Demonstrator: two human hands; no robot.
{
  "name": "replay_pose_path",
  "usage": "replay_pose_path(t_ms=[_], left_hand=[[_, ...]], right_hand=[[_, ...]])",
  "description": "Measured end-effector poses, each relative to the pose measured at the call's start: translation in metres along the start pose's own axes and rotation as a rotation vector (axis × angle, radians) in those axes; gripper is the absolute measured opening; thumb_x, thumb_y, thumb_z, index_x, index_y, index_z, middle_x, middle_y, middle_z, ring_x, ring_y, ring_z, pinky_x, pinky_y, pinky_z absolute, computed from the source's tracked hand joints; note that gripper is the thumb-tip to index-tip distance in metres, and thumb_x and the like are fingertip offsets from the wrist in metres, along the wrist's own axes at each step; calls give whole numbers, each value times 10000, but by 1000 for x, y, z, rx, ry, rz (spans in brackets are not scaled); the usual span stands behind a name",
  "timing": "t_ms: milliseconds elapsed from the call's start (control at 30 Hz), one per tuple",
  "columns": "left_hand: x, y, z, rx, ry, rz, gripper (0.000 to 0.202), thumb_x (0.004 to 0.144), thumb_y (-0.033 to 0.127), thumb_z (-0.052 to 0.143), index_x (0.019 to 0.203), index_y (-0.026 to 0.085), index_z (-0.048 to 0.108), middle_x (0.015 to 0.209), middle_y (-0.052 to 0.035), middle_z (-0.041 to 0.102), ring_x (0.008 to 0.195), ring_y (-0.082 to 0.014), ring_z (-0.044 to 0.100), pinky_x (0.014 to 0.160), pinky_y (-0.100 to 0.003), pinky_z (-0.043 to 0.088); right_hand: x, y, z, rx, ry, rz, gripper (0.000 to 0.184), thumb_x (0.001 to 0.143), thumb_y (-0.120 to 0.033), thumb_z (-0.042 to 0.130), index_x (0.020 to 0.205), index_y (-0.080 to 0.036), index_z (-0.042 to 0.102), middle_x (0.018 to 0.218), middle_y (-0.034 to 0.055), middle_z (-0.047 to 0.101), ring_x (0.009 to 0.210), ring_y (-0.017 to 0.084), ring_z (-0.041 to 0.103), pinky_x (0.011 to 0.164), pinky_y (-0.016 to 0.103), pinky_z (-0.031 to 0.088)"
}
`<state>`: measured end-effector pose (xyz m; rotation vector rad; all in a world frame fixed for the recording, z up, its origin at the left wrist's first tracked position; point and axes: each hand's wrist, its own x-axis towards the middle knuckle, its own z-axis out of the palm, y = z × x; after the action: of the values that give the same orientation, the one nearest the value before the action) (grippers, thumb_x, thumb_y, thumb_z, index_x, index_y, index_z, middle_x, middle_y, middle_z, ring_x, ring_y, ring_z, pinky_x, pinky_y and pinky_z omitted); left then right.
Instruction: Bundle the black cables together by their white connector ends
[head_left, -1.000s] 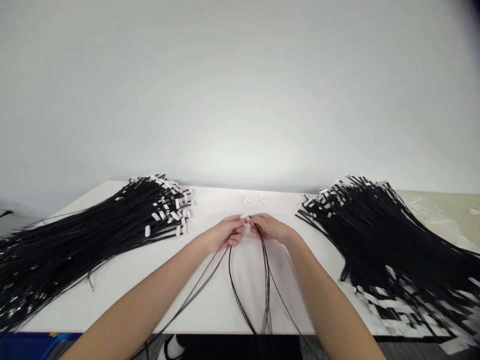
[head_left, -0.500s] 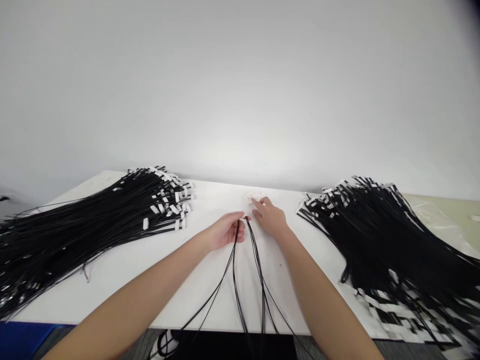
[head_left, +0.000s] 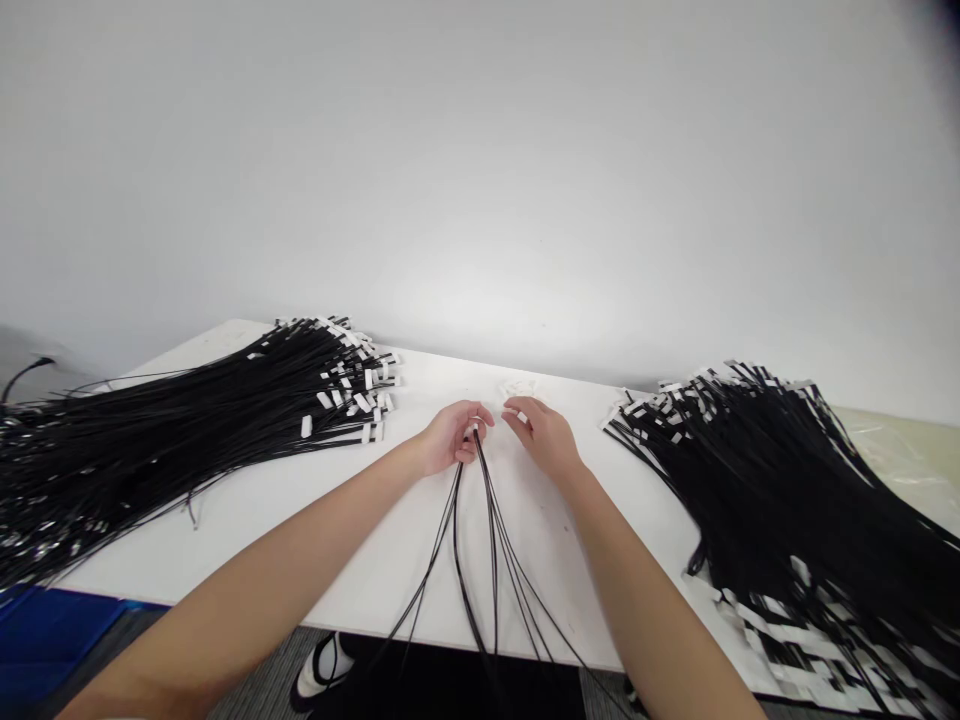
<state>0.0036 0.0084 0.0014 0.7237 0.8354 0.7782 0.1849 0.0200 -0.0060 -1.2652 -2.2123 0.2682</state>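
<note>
The cables [head_left: 455, 548], likely light, limp and best gripped at their far ends, trail over the near edge of the table [head_left: 300, 530] from the curled left hand [head_left: 448, 438], while the right hand [head_left: 546, 436] hovers just right, fingers bent, whether pinching anything I cannot tell.

Lettering and numbers: none that we can read. White end pieces [head_left: 307, 426] of the cable pile [head_left: 195, 425] on the left part of the table [head_left: 247, 510]: too small for us to tell any marking.
</note>
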Motion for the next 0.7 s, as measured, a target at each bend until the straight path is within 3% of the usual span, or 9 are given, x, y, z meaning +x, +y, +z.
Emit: replay_pose_path(t_ms=[167,300,600,700], left_hand=[[-4,-2,7,70,4,52,361,694,519,546,740,165,490,569,24,362,388,-29,269,349,-149,100],[-4,-4,8,124,7,109,361,690,512,570,773,171,485,583,29,368,391,-18,251,355,-144,100],[1,-7,3,107,-7,79,365,705,512,554,764,162,467,562,33,364,392,-22,246,354,-153,107],[3,-7,0,49,-18,87,312,699,441,591,767,167,458,558,41,352,394,-27,256,351,-159,108]], right_hand=[[-6,-24,-2,182,12,-136,243,895,-305,370,1048,-244,548,962,22,586,704,105,525,643,215,388],[-8,-25,1,187,28,-98,214,875,-306,411,1022,-228,545,941,17,594,644,101,514,618,222,393],[-5,-19,5,190,118,-133,196,861,-318,442,941,-255,610,968,38,561,647,105,513,620,237,422],[-5,-20,5,304,118,-44,216,829,-329,487,1019,-258,562,945,25,557,606,94,496,598,239,422]])
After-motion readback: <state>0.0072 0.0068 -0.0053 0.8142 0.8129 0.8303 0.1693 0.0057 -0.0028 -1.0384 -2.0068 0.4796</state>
